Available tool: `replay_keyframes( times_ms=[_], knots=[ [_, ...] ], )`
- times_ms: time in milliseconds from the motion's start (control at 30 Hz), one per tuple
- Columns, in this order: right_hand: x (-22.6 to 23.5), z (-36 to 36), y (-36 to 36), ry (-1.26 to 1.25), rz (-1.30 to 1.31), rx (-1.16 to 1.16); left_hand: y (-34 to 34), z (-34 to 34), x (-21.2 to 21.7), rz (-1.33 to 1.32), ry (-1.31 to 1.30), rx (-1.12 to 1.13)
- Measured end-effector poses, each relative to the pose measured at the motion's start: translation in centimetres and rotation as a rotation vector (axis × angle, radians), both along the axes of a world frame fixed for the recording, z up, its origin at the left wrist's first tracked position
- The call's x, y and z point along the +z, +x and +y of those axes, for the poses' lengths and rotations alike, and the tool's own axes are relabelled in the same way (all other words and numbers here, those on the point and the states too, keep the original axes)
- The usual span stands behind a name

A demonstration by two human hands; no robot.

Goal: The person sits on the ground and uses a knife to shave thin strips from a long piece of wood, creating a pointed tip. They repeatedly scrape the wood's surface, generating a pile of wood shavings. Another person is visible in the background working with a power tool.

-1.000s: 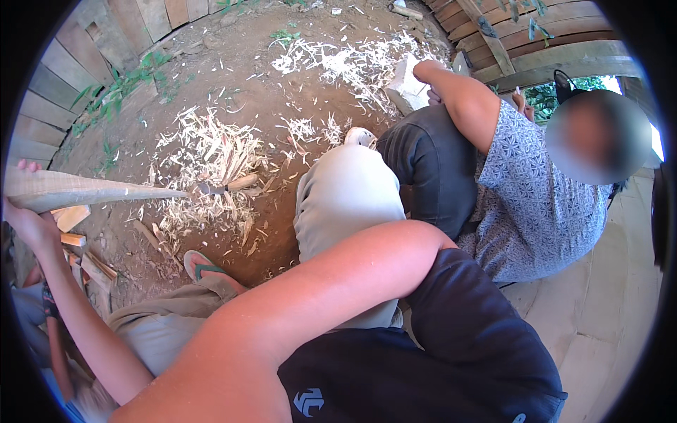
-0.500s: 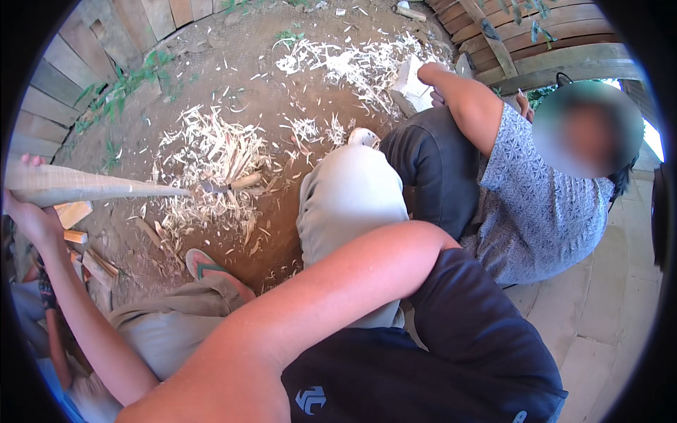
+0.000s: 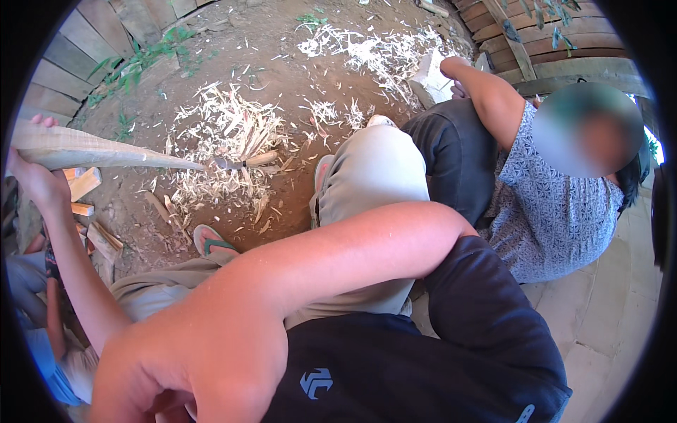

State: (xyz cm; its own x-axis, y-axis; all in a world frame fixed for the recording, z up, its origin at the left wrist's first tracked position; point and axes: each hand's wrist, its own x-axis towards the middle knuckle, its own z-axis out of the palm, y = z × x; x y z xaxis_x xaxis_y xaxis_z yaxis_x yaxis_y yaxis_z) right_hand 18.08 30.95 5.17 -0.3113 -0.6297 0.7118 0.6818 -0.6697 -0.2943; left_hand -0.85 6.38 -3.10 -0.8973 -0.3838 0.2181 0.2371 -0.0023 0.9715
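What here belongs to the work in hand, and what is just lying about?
In use: left hand gripping the tapered wooden pole; knife at its tip; wood shavings.
Lying about: wood offcuts, sandal, white block, weeds.

My left hand (image 3: 39,185) grips a tapered stick (image 3: 99,150) at frame left, its tip over shavings (image 3: 226,141) on the dirt. My bent arm fills the bottom. A seated person (image 3: 543,204) is at right.
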Motion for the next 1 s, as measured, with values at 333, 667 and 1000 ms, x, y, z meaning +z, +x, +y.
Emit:
replay_keyframes(
  times_ms=[333, 667, 1000],
  knots=[
    [-10.4, -0.7, -2.3, 1.149, 1.258, -0.055, 1.6, 1.0, 1.2, 0.056, 0.010, 0.010],
    [-32.6, 4.9, -3.9, 2.229, 1.470, -0.424, 1.8, 1.7, 0.8, 0.082, 0.016, -0.044],
    [-37.8, 7.2, -4.3, 2.576, 1.344, -0.861, 3.1, 0.6, 0.6, 0.144, 0.063, -0.051]
  ],
)
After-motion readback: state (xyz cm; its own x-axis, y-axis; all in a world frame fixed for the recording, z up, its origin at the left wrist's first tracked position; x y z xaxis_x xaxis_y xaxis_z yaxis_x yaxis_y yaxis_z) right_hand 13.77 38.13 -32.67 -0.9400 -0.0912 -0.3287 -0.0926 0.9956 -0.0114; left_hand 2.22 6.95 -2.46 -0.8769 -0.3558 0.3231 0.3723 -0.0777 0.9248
